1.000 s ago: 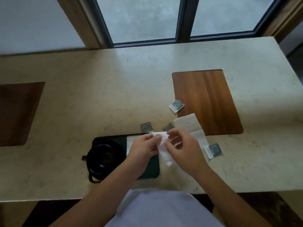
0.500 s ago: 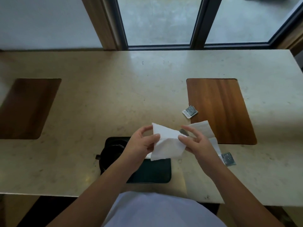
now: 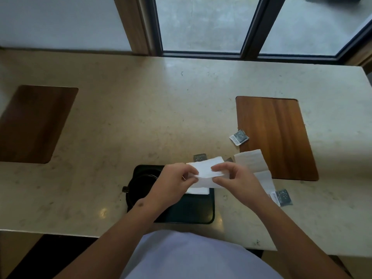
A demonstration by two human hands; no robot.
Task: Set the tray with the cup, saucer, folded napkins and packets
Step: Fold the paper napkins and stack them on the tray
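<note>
1. Napkin (image 3: 208,174) held above tray (image 3: 193,214), pinched at both ends; left hand (image 3: 173,184) grip closed on its left end, right hand (image 3: 239,183) grip closed on its right.
2. Tray on worktop (image 3: 141,121) near front edge; dark cup (image 3: 141,188) on its left part, second napkin (image 3: 198,190) lying on tray under the hands.
3. More napkins (image 3: 253,164) on worktop right of tray.
4. Packets: one (image 3: 239,137) by wooden mat (image 3: 275,137), one (image 3: 282,197) at right, one (image 3: 200,157) behind tray.

Both my forearms reach forward, bare. My left hand (image 3: 173,181) and right hand (image 3: 236,179) sit close together, thumbs and fingers pinched shut, knuckles up.
</note>
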